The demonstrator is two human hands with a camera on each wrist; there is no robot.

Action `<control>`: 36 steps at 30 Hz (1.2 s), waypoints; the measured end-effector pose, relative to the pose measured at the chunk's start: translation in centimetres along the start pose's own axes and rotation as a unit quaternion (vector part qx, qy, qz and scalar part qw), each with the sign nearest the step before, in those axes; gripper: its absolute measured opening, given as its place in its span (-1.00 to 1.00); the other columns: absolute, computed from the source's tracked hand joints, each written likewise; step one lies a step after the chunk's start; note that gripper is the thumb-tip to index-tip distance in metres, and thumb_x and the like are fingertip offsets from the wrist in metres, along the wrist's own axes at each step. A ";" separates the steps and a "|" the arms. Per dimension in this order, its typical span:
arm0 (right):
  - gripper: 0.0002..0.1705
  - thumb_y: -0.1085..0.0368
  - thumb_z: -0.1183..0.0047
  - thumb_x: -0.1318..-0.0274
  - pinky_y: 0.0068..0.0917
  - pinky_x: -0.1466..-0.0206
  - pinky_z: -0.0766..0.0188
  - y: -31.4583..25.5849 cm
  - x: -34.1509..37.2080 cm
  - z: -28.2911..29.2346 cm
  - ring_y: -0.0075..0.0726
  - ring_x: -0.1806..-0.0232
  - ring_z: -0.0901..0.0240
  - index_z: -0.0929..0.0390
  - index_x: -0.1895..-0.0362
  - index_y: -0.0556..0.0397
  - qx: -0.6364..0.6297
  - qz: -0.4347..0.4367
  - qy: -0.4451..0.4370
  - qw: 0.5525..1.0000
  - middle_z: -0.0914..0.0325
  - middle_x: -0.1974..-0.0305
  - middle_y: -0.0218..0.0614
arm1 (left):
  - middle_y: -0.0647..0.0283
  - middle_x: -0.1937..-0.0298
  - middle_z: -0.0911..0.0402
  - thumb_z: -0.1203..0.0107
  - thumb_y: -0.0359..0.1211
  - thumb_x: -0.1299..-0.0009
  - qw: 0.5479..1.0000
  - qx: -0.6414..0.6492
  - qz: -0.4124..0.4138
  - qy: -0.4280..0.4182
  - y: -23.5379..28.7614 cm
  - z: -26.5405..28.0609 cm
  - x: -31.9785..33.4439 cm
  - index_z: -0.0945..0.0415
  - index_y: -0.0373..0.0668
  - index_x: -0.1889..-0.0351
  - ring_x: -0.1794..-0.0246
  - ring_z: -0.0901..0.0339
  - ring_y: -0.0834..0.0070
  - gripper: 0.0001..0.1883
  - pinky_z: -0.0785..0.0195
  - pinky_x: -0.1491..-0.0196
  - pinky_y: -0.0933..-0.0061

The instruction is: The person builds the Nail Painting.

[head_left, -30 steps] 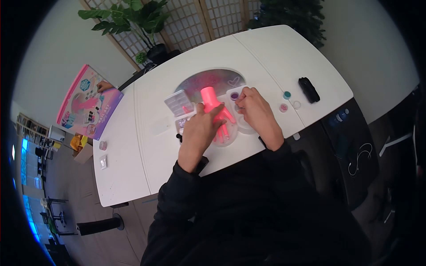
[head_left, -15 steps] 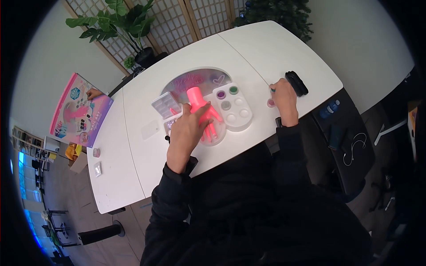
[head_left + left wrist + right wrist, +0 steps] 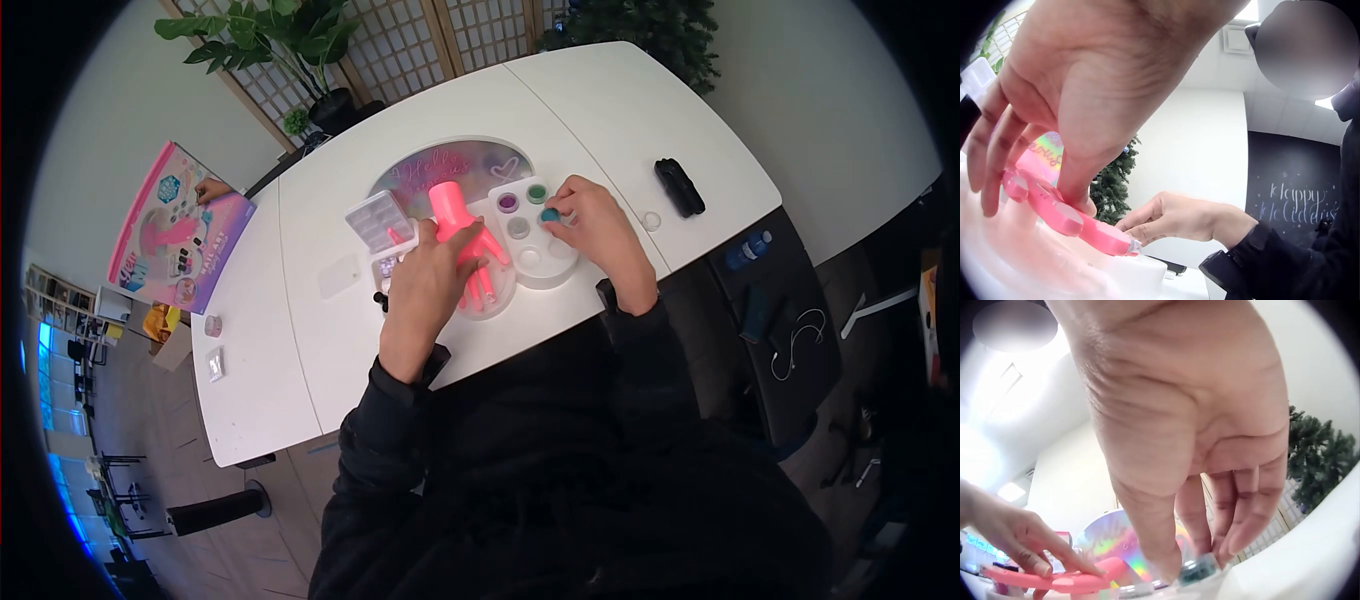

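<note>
A pink model hand [image 3: 452,208] stands on a round clear base, and my left hand [image 3: 425,290] grips it, its thumb and fingers around it. In the left wrist view my left hand [image 3: 1104,81] arches over the pink fingers [image 3: 1054,212]. My right hand [image 3: 605,235] pinches a small teal pot [image 3: 550,215] over the white tray [image 3: 550,272]. The right wrist view shows the teal pot [image 3: 1197,570] at the fingertips of my right hand [image 3: 1191,406]. Purple [image 3: 508,203], green [image 3: 537,193] and silvery [image 3: 518,228] pots sit in the tray's wells.
Behind the tray stands an iridescent arched panel [image 3: 430,170]. An open clear case [image 3: 378,222] is left of the model hand. A black pouch [image 3: 679,187] and a clear ring [image 3: 652,221] lie right; a colourful box [image 3: 180,235] and small pot [image 3: 213,326] are left.
My right hand moved from the tray to the pots on the right, then back to the tray with the teal pot. My left hand stays on the model hand.
</note>
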State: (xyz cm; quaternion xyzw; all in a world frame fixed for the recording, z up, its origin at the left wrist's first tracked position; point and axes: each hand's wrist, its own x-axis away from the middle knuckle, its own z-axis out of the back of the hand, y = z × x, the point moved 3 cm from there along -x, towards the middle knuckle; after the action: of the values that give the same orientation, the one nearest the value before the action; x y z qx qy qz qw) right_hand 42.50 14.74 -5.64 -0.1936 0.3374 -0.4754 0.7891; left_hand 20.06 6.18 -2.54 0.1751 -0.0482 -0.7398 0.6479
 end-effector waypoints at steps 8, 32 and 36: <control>-0.61 0.87 -0.02 0.09 -0.33 0.20 -0.66 -0.5 -0.3 -0.6 -0.05 0.12 -0.68 -0.68 0.18 0.37 -0.096 -0.029 -0.010 0.995 -0.56 0.13 -0.08 | -0.20 -0.13 -0.51 -0.30 -0.15 -0.41 1.000 0.008 -0.020 0.017 -0.3 -0.2 -0.1 -0.59 0.13 -0.30 0.15 -0.70 -0.11 -0.52 -0.59 0.12 0.03; -0.81 0.46 -0.38 0.07 -0.16 0.09 -0.61 5.0 2.7 2.0 -0.02 0.16 -0.72 -0.76 0.28 0.07 0.188 -0.219 0.084 0.954 -0.74 0.24 -0.17 | 0.19 -0.04 -0.63 -0.31 -0.10 -0.40 0.994 -0.023 -0.040 0.098 -0.6 2.7 -0.4 -0.62 -0.02 -0.23 0.36 -0.70 0.24 -0.53 -0.56 0.28 0.20; -0.71 0.49 -0.41 0.11 -0.20 0.08 -0.62 4.6 2.5 1.7 0.03 0.16 -0.70 -0.76 0.19 0.17 0.165 -0.154 0.099 0.969 -0.70 0.19 -0.10 | 0.22 0.08 -0.68 -0.32 -0.09 -0.40 0.988 0.011 -0.061 0.142 -0.3 3.6 -0.7 -0.72 -0.10 -0.01 0.40 -0.68 0.27 -0.65 -0.51 0.33 0.24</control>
State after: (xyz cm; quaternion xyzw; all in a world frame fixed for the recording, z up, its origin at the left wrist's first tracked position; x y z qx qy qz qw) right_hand 47.36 14.68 -8.24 -0.0621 0.2964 -0.6574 0.6900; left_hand 18.66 6.31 0.88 0.2886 0.0469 -0.7449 0.5996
